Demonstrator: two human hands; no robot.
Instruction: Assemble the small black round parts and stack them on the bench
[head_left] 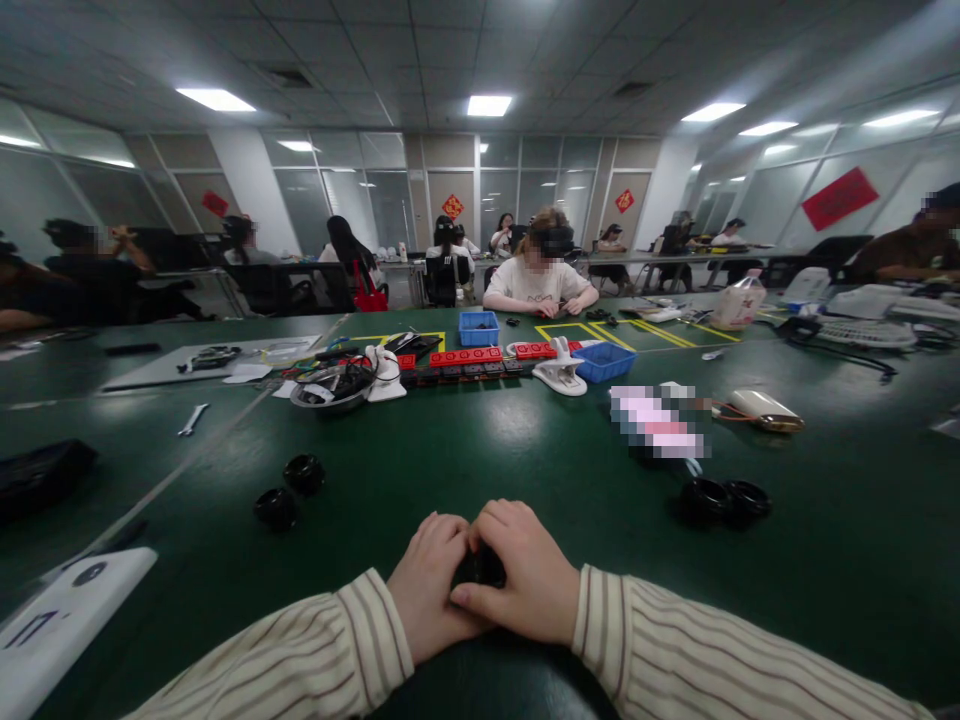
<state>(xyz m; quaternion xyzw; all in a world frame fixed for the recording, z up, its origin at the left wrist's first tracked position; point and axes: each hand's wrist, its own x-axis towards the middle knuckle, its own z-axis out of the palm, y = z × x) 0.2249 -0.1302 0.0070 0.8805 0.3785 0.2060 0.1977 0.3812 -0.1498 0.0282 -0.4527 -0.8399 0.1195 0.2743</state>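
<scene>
Both my hands rest together on the green table (480, 440) near its front edge. My left hand (427, 590) and my right hand (525, 580) are closed around a small black round part (480, 568), mostly hidden between the fingers. Two black ring-shaped parts (291, 490) lie to the left of my hands. Two more black rings (724, 500) lie to the right. My sleeves are striped.
A white flat device (67, 620) lies at the front left. A wrench (192, 420), a bowl of cables (334, 385), red strips (465, 356), blue bins (604, 360) and a white clamp (562, 372) sit farther back. A person (540, 275) sits opposite; others work at tables behind.
</scene>
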